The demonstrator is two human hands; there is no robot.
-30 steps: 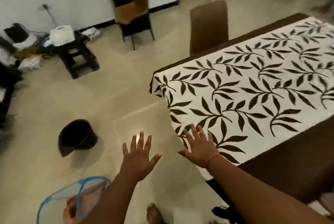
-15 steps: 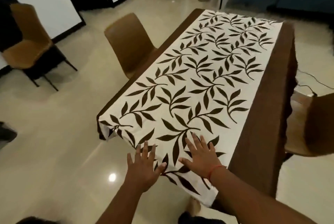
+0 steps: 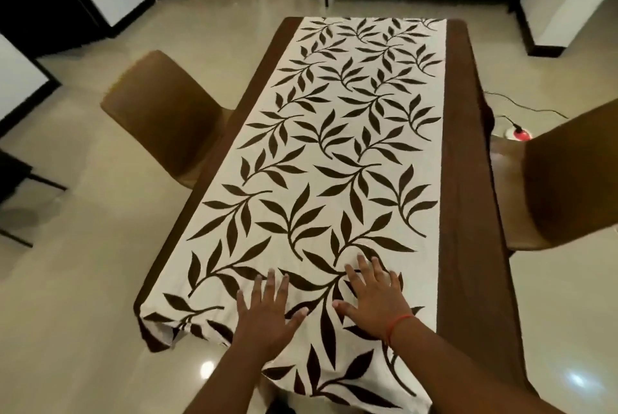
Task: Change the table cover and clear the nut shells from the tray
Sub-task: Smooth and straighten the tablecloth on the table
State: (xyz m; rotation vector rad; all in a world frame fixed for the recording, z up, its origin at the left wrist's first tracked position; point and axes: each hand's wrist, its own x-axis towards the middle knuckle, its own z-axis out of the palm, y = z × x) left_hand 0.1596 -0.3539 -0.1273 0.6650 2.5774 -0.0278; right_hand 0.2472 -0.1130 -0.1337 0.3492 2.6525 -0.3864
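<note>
A brown chair (image 3: pixel 167 119) stands tucked against the left side of the counter (image 3: pixel 468 213). A white table cover (image 3: pixel 334 152) printed with dark leaves runs along the counter from the far end to the near end, where it hangs over the edge; brown strips show on both sides of it. The left hand (image 3: pixel 267 316) lies flat on the cover near the near edge, fingers (image 3: pixel 270 283) straight and spread, gripping nothing. Just right of it the right hand (image 3: pixel 376 303), a red thread at its wrist, presses flat the same way, fingers spread. Another brown chair (image 3: pixel 568 179) stands at the right side.
</note>
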